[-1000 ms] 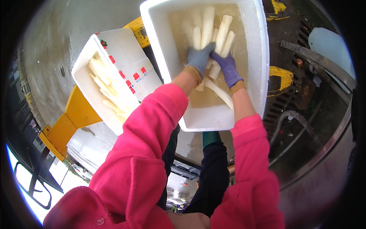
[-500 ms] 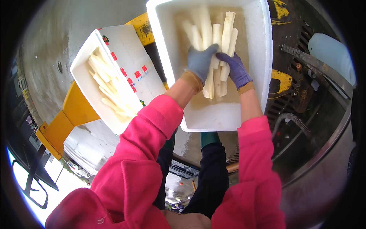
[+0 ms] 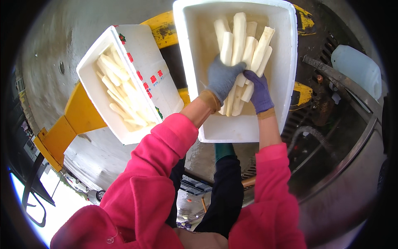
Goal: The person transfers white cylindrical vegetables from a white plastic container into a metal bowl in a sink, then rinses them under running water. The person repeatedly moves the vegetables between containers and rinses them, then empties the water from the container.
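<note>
My left hand (image 3: pixel 226 79), grey-blue glove, clamps a bundle of pale peeled sticks (image 3: pixel 239 39) from the left, thumb across the top. My right hand (image 3: pixel 260 95), purple glove, grips it from the right, thumbs close together. Bundle is over the right-hand white foam box (image 3: pixel 230 129), tops pointing far. Cloudy water (image 3: pixel 251 110) in that box; can't tell if sticks touch it. Left: second foam box (image 3: pixel 145 52), set at an angle, more pale sticks (image 3: pixel 120 93) inside. Far right: pale blue jug (image 3: pixel 356 70).
</note>
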### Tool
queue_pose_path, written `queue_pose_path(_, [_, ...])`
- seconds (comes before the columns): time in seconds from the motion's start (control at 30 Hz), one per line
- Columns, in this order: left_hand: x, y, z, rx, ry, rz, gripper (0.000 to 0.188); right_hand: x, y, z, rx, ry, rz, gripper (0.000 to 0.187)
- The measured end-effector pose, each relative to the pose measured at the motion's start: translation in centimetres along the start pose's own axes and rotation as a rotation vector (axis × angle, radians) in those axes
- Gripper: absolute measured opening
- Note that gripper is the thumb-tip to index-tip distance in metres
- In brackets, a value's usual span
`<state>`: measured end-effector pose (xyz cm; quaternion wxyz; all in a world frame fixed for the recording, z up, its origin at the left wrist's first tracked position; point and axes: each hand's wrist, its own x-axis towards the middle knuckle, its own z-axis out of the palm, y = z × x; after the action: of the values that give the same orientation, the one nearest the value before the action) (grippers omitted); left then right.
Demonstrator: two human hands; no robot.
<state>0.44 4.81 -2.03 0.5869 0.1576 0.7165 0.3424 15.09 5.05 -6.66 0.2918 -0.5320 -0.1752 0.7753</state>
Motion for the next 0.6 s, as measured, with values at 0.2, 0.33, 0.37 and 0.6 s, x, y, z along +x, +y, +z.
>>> queue_pose_path(0.2, [-3.3, 0.3, 0.7, -0.001, 0.033, 0.062, 0.059, -3.9, -1.7, 0.0, -0.05, 0.068, -0.038, 0.048])
queue_pose_path(0.33, [-6.3, 1.0, 1.1, -0.051, 0.032, 0.132, 0.067, -7.1, -3.4, 0.0, -0.099, 0.111, -0.085, 0.044])
queue_pose_path(0.37, [-7.1, 1.5, 1.1, -0.06, 0.018, 0.124, 0.068, -8.1, -3.9, 0.2, -0.098, 0.16, -0.074, 0.046])
queue_pose_path(0.6, [-14.5, 6.3, -3.0, -0.088, 0.017, 0.162, 0.078, -15.3, -7.6, 6.2, -0.257, 0.172, -0.174, 0.065])
